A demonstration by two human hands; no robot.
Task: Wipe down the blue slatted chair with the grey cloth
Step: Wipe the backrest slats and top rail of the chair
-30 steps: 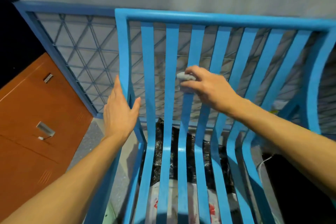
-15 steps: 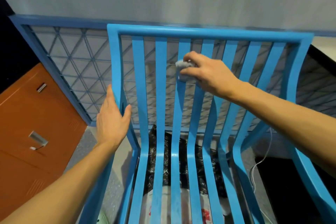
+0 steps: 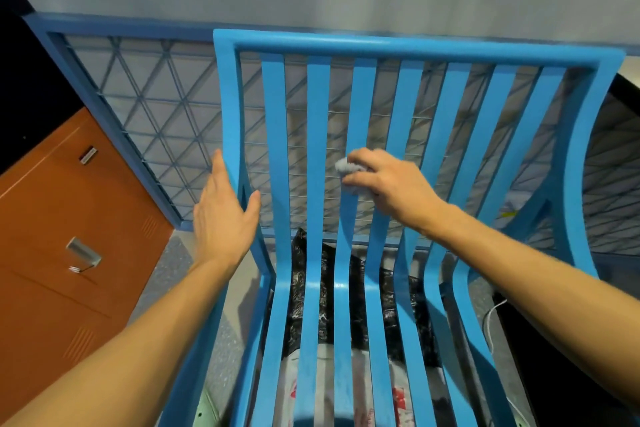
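The blue slatted chair [image 3: 408, 48] fills the middle of the view, its back rising to a top rail and its slats curving down into the seat. My right hand [image 3: 391, 185] grips the small grey cloth [image 3: 346, 166] and presses it against the third back slat from the left, about halfway up. My left hand [image 3: 221, 215] lies flat against the chair's left side post, fingers straight and thumb spread across the post's front. Most of the cloth is hidden under my right fingers.
A blue-framed wire-mesh panel [image 3: 152, 107] leans on the pale wall behind the chair. An orange metal cabinet [image 3: 62, 239] stands at the left. Under the seat lie a black plastic bag [image 3: 322, 288] and a white bag with red print [image 3: 322, 388]. A white cable [image 3: 491, 319] runs at the right.
My right hand has slid the cloth down the slat from near the top to about halfway. My left hand stays on the left post. The view has shifted slightly.
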